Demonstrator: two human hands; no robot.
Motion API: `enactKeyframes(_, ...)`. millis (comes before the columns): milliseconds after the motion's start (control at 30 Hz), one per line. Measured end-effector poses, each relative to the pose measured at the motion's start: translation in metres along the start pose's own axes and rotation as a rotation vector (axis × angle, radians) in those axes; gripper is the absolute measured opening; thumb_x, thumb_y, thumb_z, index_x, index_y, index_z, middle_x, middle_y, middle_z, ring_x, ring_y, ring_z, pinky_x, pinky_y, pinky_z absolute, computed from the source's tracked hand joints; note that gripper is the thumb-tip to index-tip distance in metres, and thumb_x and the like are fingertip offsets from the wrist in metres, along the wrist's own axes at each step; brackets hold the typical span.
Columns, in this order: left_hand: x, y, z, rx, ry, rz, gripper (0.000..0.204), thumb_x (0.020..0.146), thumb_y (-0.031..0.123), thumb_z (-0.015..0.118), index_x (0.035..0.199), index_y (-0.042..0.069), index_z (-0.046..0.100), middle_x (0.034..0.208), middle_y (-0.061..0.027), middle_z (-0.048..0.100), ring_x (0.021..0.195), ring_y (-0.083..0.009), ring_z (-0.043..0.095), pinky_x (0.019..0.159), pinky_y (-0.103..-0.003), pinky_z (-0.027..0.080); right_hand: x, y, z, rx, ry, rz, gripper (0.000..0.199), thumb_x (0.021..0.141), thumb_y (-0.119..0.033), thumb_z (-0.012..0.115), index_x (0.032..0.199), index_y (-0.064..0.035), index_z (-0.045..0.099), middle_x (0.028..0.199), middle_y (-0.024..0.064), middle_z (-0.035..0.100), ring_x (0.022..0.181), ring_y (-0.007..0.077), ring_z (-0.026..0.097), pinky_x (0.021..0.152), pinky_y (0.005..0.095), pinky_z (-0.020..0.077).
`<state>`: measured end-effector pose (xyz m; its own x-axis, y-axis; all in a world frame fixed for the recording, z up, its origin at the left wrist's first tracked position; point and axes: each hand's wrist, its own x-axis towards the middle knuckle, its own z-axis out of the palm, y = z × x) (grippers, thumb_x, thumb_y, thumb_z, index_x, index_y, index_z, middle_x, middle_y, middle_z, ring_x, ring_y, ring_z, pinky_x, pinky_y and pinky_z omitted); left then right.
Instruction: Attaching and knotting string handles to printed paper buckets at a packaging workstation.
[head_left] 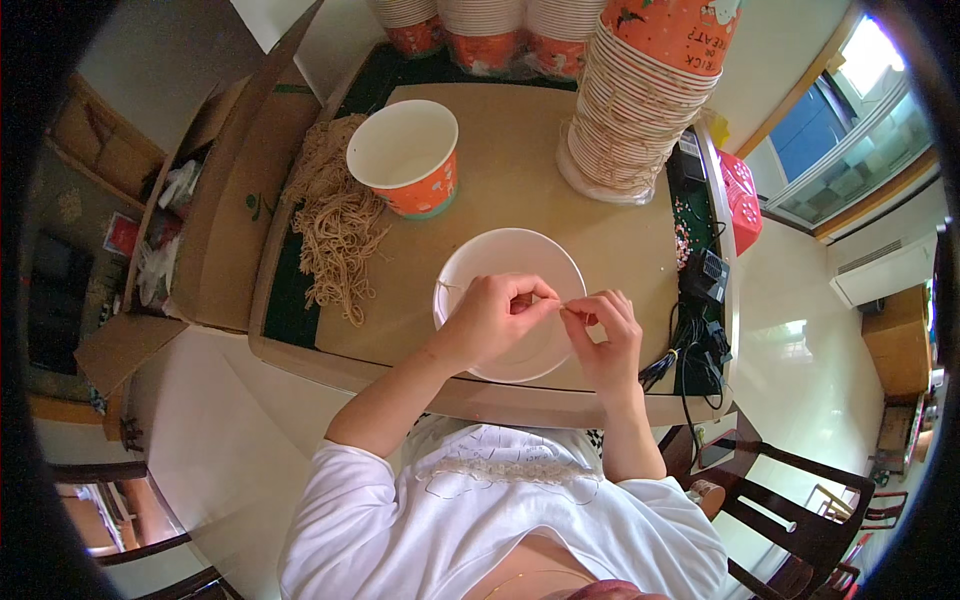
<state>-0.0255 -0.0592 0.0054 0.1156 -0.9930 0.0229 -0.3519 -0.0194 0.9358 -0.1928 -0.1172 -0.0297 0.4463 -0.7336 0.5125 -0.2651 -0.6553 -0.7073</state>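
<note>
In front of me on the table, a white-lined paper bucket [520,362] has its open mouth toward me. My left hand [495,318] reaches over the mouth, thumb and fingers closed in a pinch. Tip to tip with it, my right hand [608,330] pinches at the bucket's right rim. A thin beige cord seems to run between the fingertips; the fingers mostly hide it. More cord [450,287] shows at the left rim. Farther back stands an orange patterned paper bucket [418,190], upright. To its left lies a tangled heap of beige cords [340,250].
A tall nested stack of buckets [630,110] with cords hanging round it stands at the back right. More stacks [485,30] line the far edge. Black cables and adapters [708,285] lie along the right edge, by a red plastic basket [740,200]. An open cardboard box [225,190] stands left.
</note>
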Motion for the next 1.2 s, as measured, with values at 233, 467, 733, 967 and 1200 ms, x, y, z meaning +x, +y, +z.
enactKeyframes(233,-0.0008,-0.0035,0.0025,-0.024,0.004,0.035,0.01,0.086,0.012,0.067,0.083,0.002,0.066,0.059,0.0061,0.05,0.055,-0.0017,0.04,0.049,-0.022,0.033,0.0015,-0.0026,-0.0011,-0.038,-0.031,-0.035,0.014,0.072,-0.008,0.075,0.078,-0.01,0.063,0.071,0.0008,0.058,0.069,0.0182,0.053,0.069,0.0319,0.0378)
enactKeyframes(467,0.0001,-0.005,0.0013,-0.04,0.061,0.021,0.009,0.087,0.009,0.063,0.084,0.001,0.06,0.059,-0.0005,0.054,0.053,-0.0049,0.046,0.049,-0.025,0.038,0.0008,-0.001,-0.0008,-0.052,-0.017,-0.04,0.015,0.071,-0.008,0.076,0.077,-0.0106,0.062,0.072,-0.0007,0.059,0.068,0.0171,0.053,0.067,0.0321,0.037)
enactKeyframes(733,-0.0008,-0.006,0.0021,-0.06,0.022,0.04,0.011,0.09,0.012,0.062,0.084,0.003,0.059,0.064,0.004,0.053,0.058,-0.0028,0.044,0.051,-0.022,0.037,0.0039,-0.005,-0.0008,-0.026,-0.047,-0.028,0.014,0.072,-0.006,0.073,0.079,-0.0109,0.062,0.071,-0.0013,0.06,0.067,0.0163,0.053,0.068,0.0313,0.0367)
enactKeyframes(967,-0.0015,-0.0056,0.0022,-0.008,0.125,0.085,0.01,0.086,0.01,0.063,0.087,0.001,0.059,0.063,-0.0033,0.057,0.054,-0.0077,0.049,0.05,-0.027,0.04,0.0054,-0.0057,-0.005,-0.019,-0.068,-0.043,0.014,0.072,-0.005,0.073,0.078,-0.0102,0.062,0.071,-0.0002,0.06,0.067,0.0175,0.053,0.068,0.0316,0.0384)
enactKeyframes(1200,-0.0066,-0.0071,-0.0001,-0.02,0.002,-0.003,0.01,0.085,0.009,0.066,0.088,0.001,0.062,0.065,-0.0006,0.057,0.059,-0.0053,0.051,0.055,-0.024,0.042,0.003,-0.0052,-0.0033,0.1,0.031,0.097,0.014,0.071,-0.003,0.073,0.078,-0.0083,0.063,0.072,0.0017,0.062,0.065,0.0173,0.052,0.066,0.0299,0.0408)
